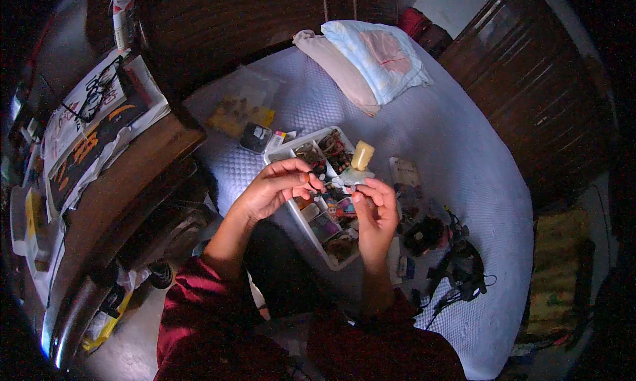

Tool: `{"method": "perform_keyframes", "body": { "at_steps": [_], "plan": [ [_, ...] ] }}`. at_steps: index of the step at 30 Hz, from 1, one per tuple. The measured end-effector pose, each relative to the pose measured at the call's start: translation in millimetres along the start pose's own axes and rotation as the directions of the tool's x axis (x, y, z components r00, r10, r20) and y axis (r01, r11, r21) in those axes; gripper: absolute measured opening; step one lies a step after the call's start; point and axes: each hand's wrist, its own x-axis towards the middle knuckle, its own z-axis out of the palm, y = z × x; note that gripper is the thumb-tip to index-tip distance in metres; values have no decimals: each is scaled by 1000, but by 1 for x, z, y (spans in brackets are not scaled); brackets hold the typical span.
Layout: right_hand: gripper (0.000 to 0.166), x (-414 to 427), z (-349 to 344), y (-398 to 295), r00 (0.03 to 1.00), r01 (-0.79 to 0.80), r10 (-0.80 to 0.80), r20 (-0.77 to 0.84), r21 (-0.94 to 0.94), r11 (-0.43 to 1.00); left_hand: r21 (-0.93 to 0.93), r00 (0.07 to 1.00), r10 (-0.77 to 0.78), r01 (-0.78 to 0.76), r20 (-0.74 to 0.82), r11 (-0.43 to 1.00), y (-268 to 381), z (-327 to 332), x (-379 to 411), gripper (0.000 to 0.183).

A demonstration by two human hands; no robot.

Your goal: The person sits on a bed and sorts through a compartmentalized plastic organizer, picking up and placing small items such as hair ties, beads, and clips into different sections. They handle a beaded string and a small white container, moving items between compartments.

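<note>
My left hand (278, 187) pinches a thin dark cord or band (313, 181) between thumb and fingers. To its right, my right hand (375, 209) pinches a small dark piece that may be the cord's other end; pale bits show between the hands. Both hands are over a white compartment tray (310, 228), whose sections hold small beads, cords and coloured trinkets. A yellowish roll (362, 156) stands at the tray's right edge, beside a clear plastic packet (355, 175) just behind my right fingertips.
The tray lies on a quilted bed cover (472, 182). Behind it are a small clear box (255, 137), a plastic bag (238, 113) and folded cloths (380, 63). Black straps (459, 271) lie to the right. At left stands a wooden table (174, 138) with papers and eyeglasses (102, 90).
</note>
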Motion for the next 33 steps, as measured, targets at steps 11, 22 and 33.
{"method": "perform_keyframes", "body": {
  "at_steps": [11, 22, 33],
  "plan": [
    [28, 2, 4, -1, 989, -143, 129, 71, 258, 955, 77, 991, -135, 136, -18, 988, -11, -2, 0, 20],
    [25, -13, 16, 2, 987, 89, -57, 151, -219, 972, 375, 985, 149, -107, -85, 921, -19, -3, 7, 11],
    [25, -14, 18, 19, 996, 50, -33, 84, -204, 978, 229, 978, 146, -109, -152, 967, -16, -1, 4, 16]
  ]
}}
